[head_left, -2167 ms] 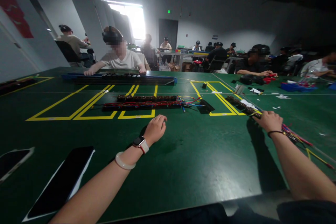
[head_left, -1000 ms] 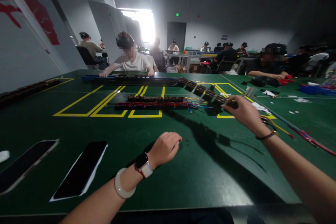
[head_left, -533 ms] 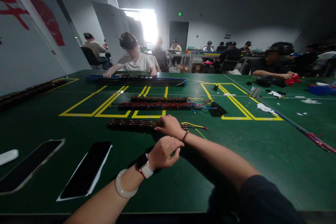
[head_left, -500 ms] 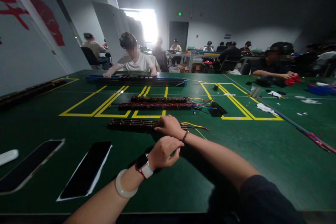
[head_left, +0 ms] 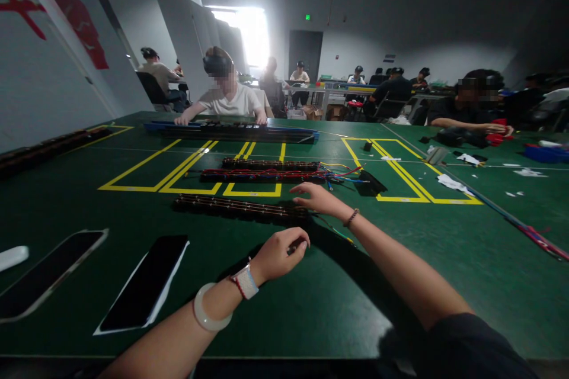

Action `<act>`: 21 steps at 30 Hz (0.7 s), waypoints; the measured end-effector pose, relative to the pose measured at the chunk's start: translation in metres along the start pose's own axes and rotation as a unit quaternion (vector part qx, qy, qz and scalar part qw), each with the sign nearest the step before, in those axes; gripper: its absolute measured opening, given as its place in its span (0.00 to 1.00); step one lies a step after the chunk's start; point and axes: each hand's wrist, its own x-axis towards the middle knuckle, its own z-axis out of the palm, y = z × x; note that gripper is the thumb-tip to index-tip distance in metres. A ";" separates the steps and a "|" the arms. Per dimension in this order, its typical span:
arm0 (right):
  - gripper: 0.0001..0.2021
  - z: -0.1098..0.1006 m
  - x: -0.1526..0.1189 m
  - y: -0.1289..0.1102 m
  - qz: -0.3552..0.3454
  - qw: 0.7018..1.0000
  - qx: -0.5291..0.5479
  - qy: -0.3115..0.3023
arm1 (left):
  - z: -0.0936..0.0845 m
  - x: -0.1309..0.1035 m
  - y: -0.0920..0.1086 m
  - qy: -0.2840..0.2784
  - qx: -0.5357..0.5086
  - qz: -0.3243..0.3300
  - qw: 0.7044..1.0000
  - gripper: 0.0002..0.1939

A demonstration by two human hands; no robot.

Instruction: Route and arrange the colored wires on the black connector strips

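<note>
Slightly askew in front of me lies a long dark strip (head_left: 235, 206) with rows of shiny points and thin lines. Yellow and green wires (head_left: 338, 234) trail from its right end. My right hand (head_left: 317, 198) hovers over that end, fingers stretched out and holding nothing visible; whether it touches the strip is unclear. Lower and to the left, my left hand (head_left: 279, 253) is curled, thumb and fingertips close together. What it may hold is hidden. Beyond the strip are a second dark strip with red and blue wires (head_left: 262, 175) and a similar strip (head_left: 271, 163) behind it.
Two black panels (head_left: 144, 284) (head_left: 53, 272) lie at left on the green table (head_left: 213, 331). Yellow tape outlines (head_left: 133, 189) mark its surface. A black piece (head_left: 372, 183) and white scraps (head_left: 451, 183) lie at right. Across the table, a person (head_left: 233, 98) handles a long blue-edged part (head_left: 231, 132).
My right hand has lifted off the strip's middle and moved right, its fingers opening. The strip's right end now lies nearer me. My left hand has stayed almost in place, turning slightly.
</note>
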 end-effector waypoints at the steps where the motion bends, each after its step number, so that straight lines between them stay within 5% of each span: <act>1: 0.15 -0.009 -0.010 0.011 0.032 0.999 0.015 -0.022 | 0.002 0.002 0.000 -0.018 -0.044 -0.042 0.998 0.10; 4: 0.20 -0.021 -0.038 0.038 0.095 0.988 0.084 -0.087 | 0.011 0.009 -0.001 -0.077 -0.196 -0.138 0.968 0.14; 9: 0.27 -0.013 -0.057 0.054 0.097 0.973 0.177 -0.116 | 0.027 0.021 0.004 -0.142 -0.357 -0.224 0.896 0.14; 17: 0.19 -0.006 -0.058 0.046 0.096 0.970 0.200 -0.102 | 0.047 0.045 0.014 -0.089 -0.525 -0.323 0.782 0.11; 21: 0.14 -0.004 -0.063 0.036 0.109 0.980 0.153 -0.064 | 0.055 0.052 0.011 -0.073 -0.560 -0.328 0.757 0.15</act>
